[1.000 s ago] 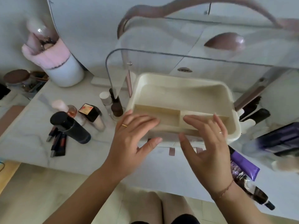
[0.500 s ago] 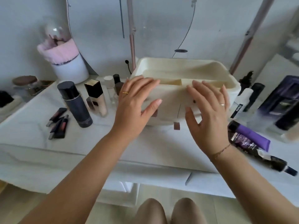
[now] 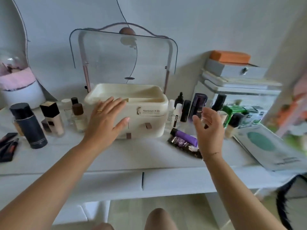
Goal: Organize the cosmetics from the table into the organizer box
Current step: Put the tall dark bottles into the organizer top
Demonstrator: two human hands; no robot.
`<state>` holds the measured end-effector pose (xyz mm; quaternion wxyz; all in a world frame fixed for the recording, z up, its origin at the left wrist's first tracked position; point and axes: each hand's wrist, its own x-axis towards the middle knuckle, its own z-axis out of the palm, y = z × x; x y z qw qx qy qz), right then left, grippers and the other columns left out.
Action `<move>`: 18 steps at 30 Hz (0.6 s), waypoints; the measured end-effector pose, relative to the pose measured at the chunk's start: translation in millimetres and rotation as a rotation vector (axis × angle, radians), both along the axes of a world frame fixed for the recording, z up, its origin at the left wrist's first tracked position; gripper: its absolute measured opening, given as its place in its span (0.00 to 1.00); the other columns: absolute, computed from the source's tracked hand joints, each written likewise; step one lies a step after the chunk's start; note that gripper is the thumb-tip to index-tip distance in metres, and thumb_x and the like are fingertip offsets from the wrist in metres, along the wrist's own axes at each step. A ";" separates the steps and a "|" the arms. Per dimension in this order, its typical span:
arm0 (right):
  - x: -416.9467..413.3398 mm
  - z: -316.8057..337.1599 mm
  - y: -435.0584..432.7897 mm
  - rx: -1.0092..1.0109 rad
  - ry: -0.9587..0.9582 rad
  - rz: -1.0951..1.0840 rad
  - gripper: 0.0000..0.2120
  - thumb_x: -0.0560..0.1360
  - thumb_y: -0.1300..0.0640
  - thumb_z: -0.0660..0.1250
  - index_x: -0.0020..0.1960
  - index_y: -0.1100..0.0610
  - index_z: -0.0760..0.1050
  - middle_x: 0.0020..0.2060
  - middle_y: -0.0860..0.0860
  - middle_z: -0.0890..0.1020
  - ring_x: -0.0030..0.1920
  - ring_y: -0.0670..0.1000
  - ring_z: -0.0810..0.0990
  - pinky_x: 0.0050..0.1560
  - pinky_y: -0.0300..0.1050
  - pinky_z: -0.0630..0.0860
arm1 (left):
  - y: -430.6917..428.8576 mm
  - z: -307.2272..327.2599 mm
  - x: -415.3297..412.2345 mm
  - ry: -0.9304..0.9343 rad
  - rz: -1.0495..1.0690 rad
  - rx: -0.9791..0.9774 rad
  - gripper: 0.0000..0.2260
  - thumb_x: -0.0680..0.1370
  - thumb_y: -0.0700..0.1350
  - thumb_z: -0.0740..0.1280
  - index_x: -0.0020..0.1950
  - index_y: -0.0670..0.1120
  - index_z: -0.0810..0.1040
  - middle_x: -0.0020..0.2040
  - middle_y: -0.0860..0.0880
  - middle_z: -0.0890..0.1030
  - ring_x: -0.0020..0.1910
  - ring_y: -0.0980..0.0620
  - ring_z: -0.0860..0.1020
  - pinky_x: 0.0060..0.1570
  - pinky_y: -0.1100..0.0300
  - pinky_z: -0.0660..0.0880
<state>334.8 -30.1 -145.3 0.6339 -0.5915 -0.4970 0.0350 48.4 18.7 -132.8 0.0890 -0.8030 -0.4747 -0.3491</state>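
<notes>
Bench (image 3: 132, 156), read left to right.

- Far left edge: lip sticks (image 3: 8, 146) lie flat. Behind them stands a brush pot (image 3: 21, 92), white with pink trim.
- Dark bottle (image 3: 29, 126) upright, then a black-capped foundation (image 3: 53, 118), then small bottles (image 3: 78, 117) just beside the box.
- Your left grip (image 3: 106, 120) lies flat on the front left of the box (image 3: 149, 120). Fingers are straight and spread, tips up at the rim, clasping nothing.
- The box is cream and sits mid-bench. Its clear lid (image 3: 123, 55) stands raised behind it. The cosmetics stand on the bench to either side of it.
- Right of the box: a cluster of upright bottles (image 3: 184, 110). In front of them a purple tube (image 3: 186, 135) lies on its side.
- Your right grip (image 3: 209, 128) hovers apart from the box and in front of the bottles. Fingers are loosely bent and apart, holding nothing.
- Further right: a green carton (image 3: 232, 112) and a flat pack (image 3: 269, 146) with a teal circle.
- Behind those, a grey case (image 3: 235, 70) carries an orange pouch (image 3: 230, 56) on top.
</notes>
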 end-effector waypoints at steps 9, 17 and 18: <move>17.1 -16.0 46.2 -0.172 0.124 -0.055 0.25 0.71 0.56 0.72 0.65 0.57 0.69 0.55 0.48 0.77 0.59 0.49 0.75 0.59 0.37 0.69 | 1.5 -12.0 13.4 -0.021 0.043 0.055 0.26 0.77 0.56 0.55 0.71 0.46 0.67 0.71 0.47 0.69 0.72 0.45 0.62 0.72 0.47 0.52; 21.4 -25.7 64.8 -0.285 0.143 -0.157 0.12 0.70 0.51 0.71 0.50 0.49 0.70 0.44 0.46 0.79 0.43 0.48 0.79 0.43 0.41 0.70 | 5.2 -17.2 12.6 -0.030 0.047 0.070 0.25 0.76 0.54 0.57 0.72 0.47 0.66 0.71 0.49 0.68 0.72 0.48 0.60 0.72 0.49 0.50; 21.5 -25.5 64.4 -0.286 0.129 -0.163 0.11 0.70 0.50 0.71 0.49 0.49 0.71 0.42 0.45 0.79 0.41 0.47 0.78 0.42 0.41 0.69 | 5.6 -17.5 13.1 -0.038 0.047 0.073 0.25 0.76 0.54 0.57 0.72 0.47 0.66 0.71 0.49 0.68 0.72 0.48 0.60 0.72 0.48 0.51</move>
